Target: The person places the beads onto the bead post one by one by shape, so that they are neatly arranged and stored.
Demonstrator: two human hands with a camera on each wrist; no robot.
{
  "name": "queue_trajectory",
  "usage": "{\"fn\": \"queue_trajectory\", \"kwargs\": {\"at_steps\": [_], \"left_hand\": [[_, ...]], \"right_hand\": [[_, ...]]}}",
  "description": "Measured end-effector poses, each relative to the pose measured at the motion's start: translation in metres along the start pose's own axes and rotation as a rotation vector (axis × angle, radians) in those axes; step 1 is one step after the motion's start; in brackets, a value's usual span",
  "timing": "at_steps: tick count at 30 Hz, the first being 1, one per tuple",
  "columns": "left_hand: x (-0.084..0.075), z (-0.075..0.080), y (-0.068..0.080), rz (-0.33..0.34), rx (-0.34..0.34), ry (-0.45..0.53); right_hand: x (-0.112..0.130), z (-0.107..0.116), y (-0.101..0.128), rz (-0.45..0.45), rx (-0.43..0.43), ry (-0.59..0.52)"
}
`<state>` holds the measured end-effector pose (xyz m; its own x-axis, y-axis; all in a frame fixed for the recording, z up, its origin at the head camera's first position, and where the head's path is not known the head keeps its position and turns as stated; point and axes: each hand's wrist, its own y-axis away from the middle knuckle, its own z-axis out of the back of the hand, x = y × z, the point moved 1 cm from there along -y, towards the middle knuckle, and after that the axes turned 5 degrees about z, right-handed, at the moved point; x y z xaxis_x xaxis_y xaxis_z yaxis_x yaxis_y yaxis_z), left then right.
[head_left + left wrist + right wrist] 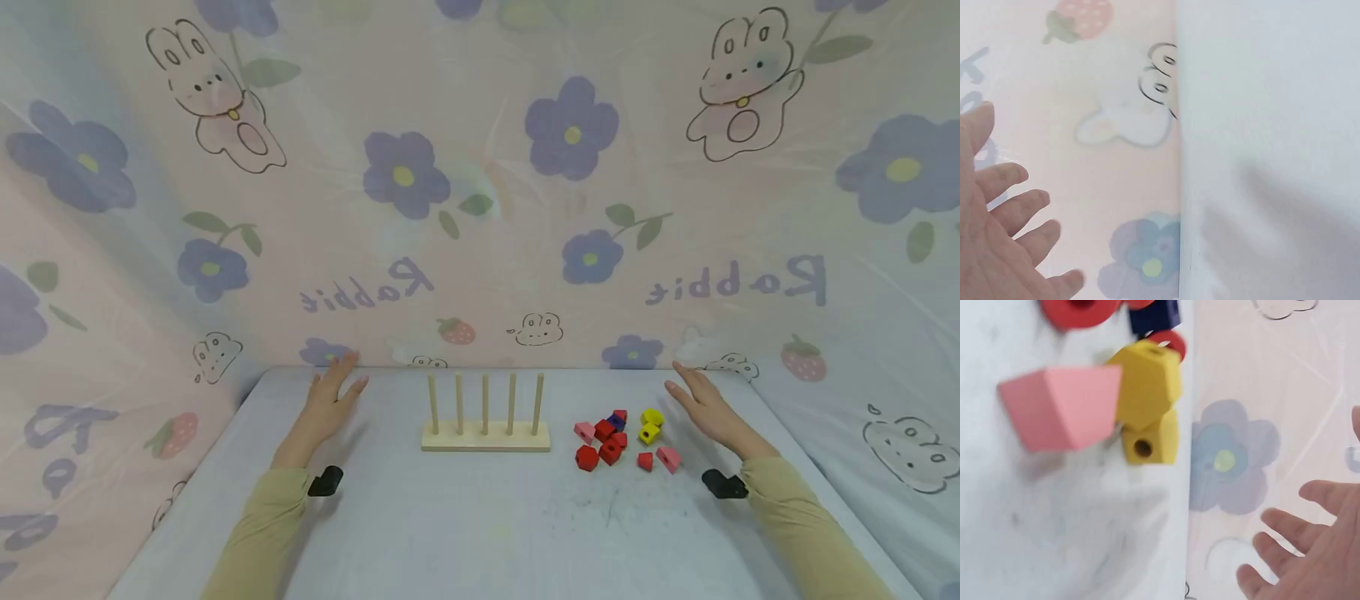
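A pale wooden rack [486, 442] with several upright pegs stands near the table's back edge, its pegs bare. To its right lies a loose group of beads: red ones [587, 457], pink ones [669, 458], yellow ones [649, 432] and a dark blue one [616, 422]. Holes show in some of them in the right wrist view, such as the lower yellow bead [1150, 439]. My left hand [328, 410] hovers left of the rack with fingers spread, holding nothing. Just right of the beads, my right hand [708, 408] is likewise spread and touches none of them.
The white table [450, 533] ends at a back edge against a curtain [495, 250] printed with rabbits and flowers. The curtain also hangs along both sides. Dark smudges [592, 512] mark the tabletop in front of the beads. A black wrist device sits at each cuff.
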<state>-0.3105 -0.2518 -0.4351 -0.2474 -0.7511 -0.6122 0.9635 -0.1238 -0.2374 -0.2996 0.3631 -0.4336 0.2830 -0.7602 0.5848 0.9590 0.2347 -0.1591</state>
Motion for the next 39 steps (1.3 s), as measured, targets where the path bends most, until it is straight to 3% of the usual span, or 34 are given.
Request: {"fn": "queue_trajectory", "kwargs": {"at_steps": [4, 8, 11, 16, 25, 30, 34, 39], "left_hand": [[-0.01, 0.005, 0.005, 0.023, -0.011, 0.225], [-0.016, 0.003, 0.011, -0.012, 0.001, 0.4], [-0.018, -0.001, 0.016, -0.025, 0.021, 0.523], [-0.018, -0.011, 0.025, 0.016, 0.067, 0.666], [-0.02, -0.046, 0.034, 0.077, 0.21, 0.722], [-0.023, -0.062, 0.036, 0.133, 0.251, 0.718], [-0.024, -0.072, 0.036, 0.12, 0.274, 0.715], [-0.026, -0.082, 0.034, 0.094, 0.269, 0.665]], "right_hand": [[0.008, 0.003, 0.004, -0.02, 0.027, -0.154], [0.024, 0.003, 0.01, 0.025, 0.047, -0.268], [0.042, 0.0, 0.013, 0.086, 0.047, -0.297], [0.066, -0.011, 0.018, 0.141, 0.06, -0.299], [0.083, -0.038, 0.033, 0.152, 0.13, -0.39], [0.091, -0.053, 0.036, 0.064, 0.182, -0.404], [0.095, -0.064, 0.037, -0.011, 0.21, -0.38], [0.095, -0.076, 0.036, 0.09, 0.257, -0.434]]}}
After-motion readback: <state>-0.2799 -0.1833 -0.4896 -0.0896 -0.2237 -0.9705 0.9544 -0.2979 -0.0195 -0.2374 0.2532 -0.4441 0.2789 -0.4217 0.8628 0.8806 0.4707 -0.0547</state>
